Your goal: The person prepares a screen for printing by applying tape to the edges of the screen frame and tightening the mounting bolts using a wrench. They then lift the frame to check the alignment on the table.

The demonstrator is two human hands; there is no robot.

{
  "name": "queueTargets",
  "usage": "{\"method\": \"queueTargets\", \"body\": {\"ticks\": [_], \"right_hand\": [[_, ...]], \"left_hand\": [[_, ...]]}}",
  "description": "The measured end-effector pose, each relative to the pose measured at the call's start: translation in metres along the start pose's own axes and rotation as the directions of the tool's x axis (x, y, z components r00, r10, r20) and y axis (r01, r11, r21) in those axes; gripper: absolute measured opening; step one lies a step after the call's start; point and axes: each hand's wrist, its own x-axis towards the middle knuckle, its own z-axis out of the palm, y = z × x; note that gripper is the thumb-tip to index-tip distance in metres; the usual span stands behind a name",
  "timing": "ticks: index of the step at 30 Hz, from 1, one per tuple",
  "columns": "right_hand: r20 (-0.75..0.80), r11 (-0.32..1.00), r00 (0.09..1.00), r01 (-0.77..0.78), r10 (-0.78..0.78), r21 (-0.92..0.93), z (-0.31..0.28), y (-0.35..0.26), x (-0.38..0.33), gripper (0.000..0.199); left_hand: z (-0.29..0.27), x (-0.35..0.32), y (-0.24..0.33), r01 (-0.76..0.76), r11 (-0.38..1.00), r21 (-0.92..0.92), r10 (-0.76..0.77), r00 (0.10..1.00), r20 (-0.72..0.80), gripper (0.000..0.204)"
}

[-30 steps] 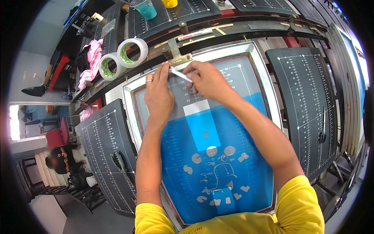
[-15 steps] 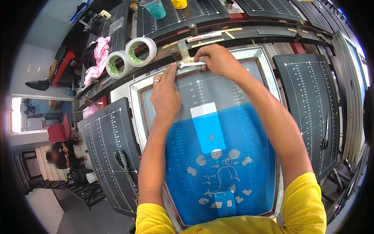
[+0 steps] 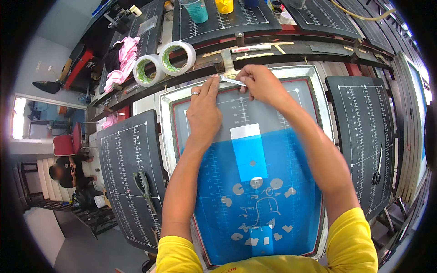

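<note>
The right hand (image 3: pixel 261 84) pinches a narrow strip of clear tape (image 3: pixel 232 81) between thumb and fingertips at the top edge of the printing screen (image 3: pixel 255 182). The left hand (image 3: pixel 203 111) lies flat beside it, fingers pressed together and stretched forward, their tips on the other end of the strip; a ring sits on one finger. The tape runs along the far inner edge of the screen, just below the metal frame (image 3: pixel 166 132).

The mesh under the hands is grey near the top and blue lower down, with a pale rectangular patch (image 3: pixel 246 133) at the centre and small whitish cut-out shapes further toward the person. Both forearms cross the screen, so little open room is left over its middle; the corners stay free.

On either side lie dark boards (image 3: pixel 129 177) printed with white ruler lines, one to the left and one to the right (image 3: pixel 366 132), each close beside the frame. Beyond the top edge, on a dark rail, stand two rolls of white tape (image 3: pixel 166 63) touching each other, with a pink cloth (image 3: pixel 120 63) to their left. Further back a teal cup (image 3: pixel 198 10) and a yellow cup (image 3: pixel 224 5) stand on another lined board; I cannot tell what is in them. A person sits on steps at the far left.
</note>
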Motion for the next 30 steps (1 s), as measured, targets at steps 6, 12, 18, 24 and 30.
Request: {"method": "queueTargets", "body": {"ticks": [6, 12, 18, 24, 30], "right_hand": [[-0.049, 0.973, 0.998, -0.03, 0.042, 0.229, 0.037, 0.006, -0.027, 0.016], [-0.025, 0.951, 0.995, -0.081, 0.092, 0.298, 0.044, -0.001, -0.032, 0.015], [-0.093, 0.972, 0.973, 0.2, -0.212, -0.125, 0.02, 0.017, -0.036, 0.02], [0.057, 0.952, 0.982, -0.186, 0.178, 0.244, 0.021, 0.008, -0.044, 0.021], [0.221, 0.935, 0.962, -0.218, 0.158, 0.28, 0.031, 0.007, -0.048, 0.025]], "left_hand": [[-0.001, 0.0, 0.006, 0.035, 0.998, -0.054, -0.035, 0.999, 0.007, 0.065], [-0.004, -0.001, 0.004, 0.022, 0.996, -0.084, -0.023, 1.0, -0.01, 0.062], [0.003, -0.002, 0.001, -0.005, 0.997, -0.073, -0.003, 0.995, -0.101, 0.058], [0.008, -0.001, -0.006, -0.075, 0.996, -0.042, 0.068, 0.986, -0.151, 0.053], [0.009, 0.001, -0.007, -0.067, 0.988, -0.141, 0.044, 0.986, -0.16, 0.05]]}}
